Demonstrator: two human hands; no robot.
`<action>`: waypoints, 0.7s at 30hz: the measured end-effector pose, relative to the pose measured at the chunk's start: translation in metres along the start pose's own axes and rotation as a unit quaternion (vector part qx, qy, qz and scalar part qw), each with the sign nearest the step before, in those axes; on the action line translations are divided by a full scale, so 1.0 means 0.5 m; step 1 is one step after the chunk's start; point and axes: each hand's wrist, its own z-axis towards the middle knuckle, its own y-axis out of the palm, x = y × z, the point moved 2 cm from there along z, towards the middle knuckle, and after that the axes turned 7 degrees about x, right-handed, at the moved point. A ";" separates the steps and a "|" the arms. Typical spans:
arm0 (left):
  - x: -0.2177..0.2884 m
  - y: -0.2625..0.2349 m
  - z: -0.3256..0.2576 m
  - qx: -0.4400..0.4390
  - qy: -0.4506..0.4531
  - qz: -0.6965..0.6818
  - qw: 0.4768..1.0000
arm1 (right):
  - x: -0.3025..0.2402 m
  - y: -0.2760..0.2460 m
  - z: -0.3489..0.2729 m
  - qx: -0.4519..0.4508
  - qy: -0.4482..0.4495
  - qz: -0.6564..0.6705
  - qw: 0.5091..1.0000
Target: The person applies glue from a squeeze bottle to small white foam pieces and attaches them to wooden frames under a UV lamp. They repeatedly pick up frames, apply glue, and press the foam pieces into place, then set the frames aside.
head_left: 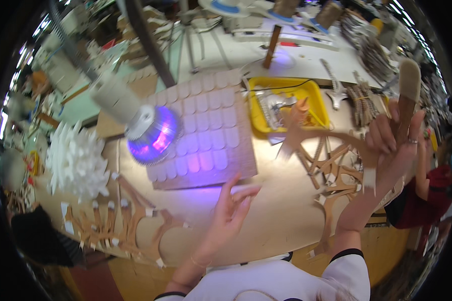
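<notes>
My right hand (pixel 392 145) is raised at the right and grips a long curved brown cardboard cutout (pixel 331 136) together with a brush that has a wooden handle and a pale tip (pixel 409 83). The cutout's branched end reaches left over the yellow tray (pixel 286 86). My left hand (pixel 231 205) hovers open above the worktable (pixel 281 210), fingers spread, holding nothing. It is just below a cardboard panel covered with rows of white scale-shaped tiles (pixel 206 130).
A lamp with a violet bulb (pixel 153 135) hangs over the panel's left side. A white spiky paper form (pixel 78 160) lies at the left. Brown cardboard cutouts lie at the front left (pixel 130 226) and right (pixel 331 170). A person in red (pixel 427 200) stands at the right.
</notes>
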 end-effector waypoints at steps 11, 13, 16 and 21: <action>-0.092 -0.027 -0.081 -0.004 -0.088 0.120 0.989 | 0.209 -0.269 0.255 0.097 -0.095 -0.862 0.488; -0.091 -0.036 -0.080 0.018 -0.085 0.126 0.988 | 0.282 -0.300 0.259 0.087 -0.040 -0.856 0.508; -0.084 -0.048 -0.066 0.047 -0.059 0.130 0.989 | 0.365 -0.323 0.254 0.096 0.007 -0.846 0.524; -0.067 -0.067 -0.049 0.070 -0.064 0.113 0.989 | 0.418 -0.322 0.250 0.087 0.031 -0.809 0.580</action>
